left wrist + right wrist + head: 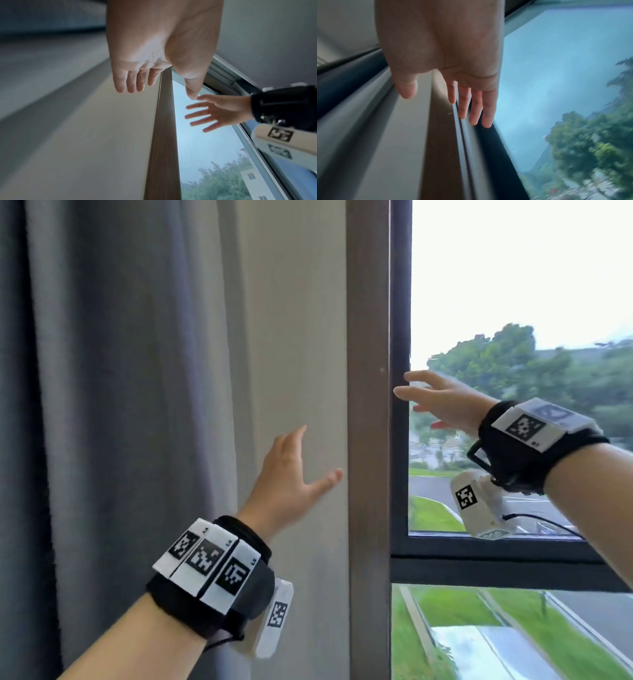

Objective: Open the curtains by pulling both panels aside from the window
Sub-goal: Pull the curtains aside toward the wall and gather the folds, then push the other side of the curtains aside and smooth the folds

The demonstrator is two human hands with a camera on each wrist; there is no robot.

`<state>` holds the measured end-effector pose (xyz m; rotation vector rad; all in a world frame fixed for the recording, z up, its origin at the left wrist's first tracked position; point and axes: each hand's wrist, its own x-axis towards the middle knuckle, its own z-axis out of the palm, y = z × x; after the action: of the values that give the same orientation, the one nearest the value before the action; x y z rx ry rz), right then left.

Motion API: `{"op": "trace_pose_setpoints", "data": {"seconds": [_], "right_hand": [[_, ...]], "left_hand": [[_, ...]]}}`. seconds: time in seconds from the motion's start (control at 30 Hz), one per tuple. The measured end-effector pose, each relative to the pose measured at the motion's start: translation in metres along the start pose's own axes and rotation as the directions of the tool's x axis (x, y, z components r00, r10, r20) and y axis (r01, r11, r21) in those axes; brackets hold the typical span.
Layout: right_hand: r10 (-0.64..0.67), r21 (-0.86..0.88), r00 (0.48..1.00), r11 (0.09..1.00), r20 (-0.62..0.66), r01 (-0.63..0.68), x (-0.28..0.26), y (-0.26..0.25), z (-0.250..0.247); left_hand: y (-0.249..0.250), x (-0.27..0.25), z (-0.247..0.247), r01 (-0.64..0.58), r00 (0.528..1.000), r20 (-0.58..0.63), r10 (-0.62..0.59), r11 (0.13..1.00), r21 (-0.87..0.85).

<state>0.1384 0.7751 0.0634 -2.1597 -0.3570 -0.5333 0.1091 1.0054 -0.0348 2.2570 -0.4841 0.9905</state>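
Left fingers [289, 440]: straight and loosely spread, holding nothing, thumb splayed toward the brown frame
Right fingers [409, 393]: straight, fanned apart, holding nothing, tips reaching across the dark window frame [400, 337]
My left hand [291, 484]: raised before the pale wall strip [294, 337], just right of the curtain's edge; whether it touches the wall I cannot tell
My right hand [445, 402]: raised in front of the glass, well right of the curtain
Curtain panel [120, 405]: grey, hanging in folds, gathered left of the window; it lies left of both hands, its edge near my left wrist, apart from my fingers
Brown frame post [368, 440]: upright between my two hands
Window glass [513, 285]: uncovered, showing trees, grass and road outside
Second panel: out of view
Wrist bands [212, 570]: black, with white marker tags, one on each wrist
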Motion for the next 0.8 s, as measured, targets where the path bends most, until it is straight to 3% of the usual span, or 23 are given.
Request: {"op": "trace_pose_setpoints", "data": {"seconds": [0.17,0.37,0.6,0.8], "right_hand": [[0.056,-0.176,0.996,0.982,-0.07,-0.067,-0.03,0.029,-0.042],[0.174,-0.325,0.968,0.919,-0.179,-0.225,-0.071,0.064,-0.083],[0.319,-0.465,0.896,0.771,-0.309,-0.435,-0.122,0.1,-0.138],[0.353,-0.5,0.848,0.691,-0.395,-0.521,-0.168,0.123,-0.221]], "left_hand": [[-0.012,0.002,0.063,-0.039,0.992,0.109,0.056,0.988,-0.151],[0.011,0.0,0.138,-0.128,0.949,0.228,0.217,0.927,-0.352],[0.085,-0.013,0.216,-0.156,0.903,0.262,0.341,0.828,-0.539],[0.18,-0.023,0.275,-0.171,0.879,0.237,0.413,0.739,-0.651]]}}
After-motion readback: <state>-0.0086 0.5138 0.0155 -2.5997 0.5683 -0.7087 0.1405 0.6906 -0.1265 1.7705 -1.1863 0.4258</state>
